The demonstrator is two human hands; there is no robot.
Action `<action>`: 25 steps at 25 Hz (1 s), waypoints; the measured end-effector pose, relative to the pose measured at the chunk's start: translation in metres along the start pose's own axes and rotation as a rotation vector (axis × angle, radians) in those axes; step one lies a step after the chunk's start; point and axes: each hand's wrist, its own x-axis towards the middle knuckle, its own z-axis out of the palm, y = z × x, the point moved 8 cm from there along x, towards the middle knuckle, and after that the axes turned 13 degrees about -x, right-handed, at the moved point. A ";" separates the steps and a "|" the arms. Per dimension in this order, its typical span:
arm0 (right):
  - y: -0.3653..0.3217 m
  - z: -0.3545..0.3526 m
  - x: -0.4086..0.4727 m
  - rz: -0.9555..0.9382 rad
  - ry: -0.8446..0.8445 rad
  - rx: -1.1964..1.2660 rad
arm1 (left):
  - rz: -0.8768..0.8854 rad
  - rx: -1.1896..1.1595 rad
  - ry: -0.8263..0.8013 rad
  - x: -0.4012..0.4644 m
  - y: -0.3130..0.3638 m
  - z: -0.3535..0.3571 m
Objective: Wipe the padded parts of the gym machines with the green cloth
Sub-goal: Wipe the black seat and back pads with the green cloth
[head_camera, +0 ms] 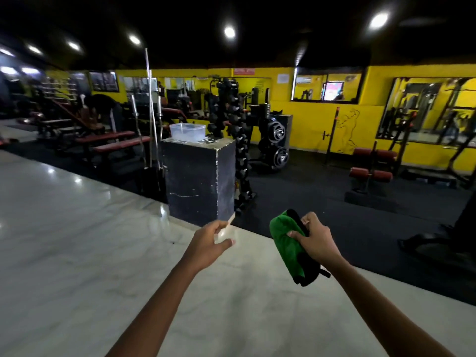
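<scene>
My right hand [313,234] grips a folded green cloth [283,237] with a black underside; it hangs down from my fist over the edge of the pale marble floor. My left hand [211,239] is held out at the same height, thumb and forefinger apart. A pale blurred shape lies between them, and I cannot tell whether it is held. A machine with red roller pads [371,173] stands on the dark mat at the right. Red padded benches [121,145] stand at the left, well beyond my hands.
A black box [201,184] with a clear plastic tub [187,131] on top stands just ahead of my left hand. Behind it are a dumbbell rack [238,140], upright bars [149,112] and a weight-plate rack [277,143]. The dark mat [309,202] lies lower than the marble.
</scene>
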 end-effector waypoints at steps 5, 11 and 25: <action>-0.074 0.068 0.106 -0.133 -0.048 0.020 | -0.030 -0.040 0.103 0.076 -0.047 -0.071; -0.184 0.170 0.234 -0.231 -0.104 0.039 | -0.058 0.009 0.168 0.191 -0.102 -0.180; -0.330 0.330 0.535 -0.339 -0.079 0.072 | -0.080 0.041 0.217 0.490 -0.215 -0.321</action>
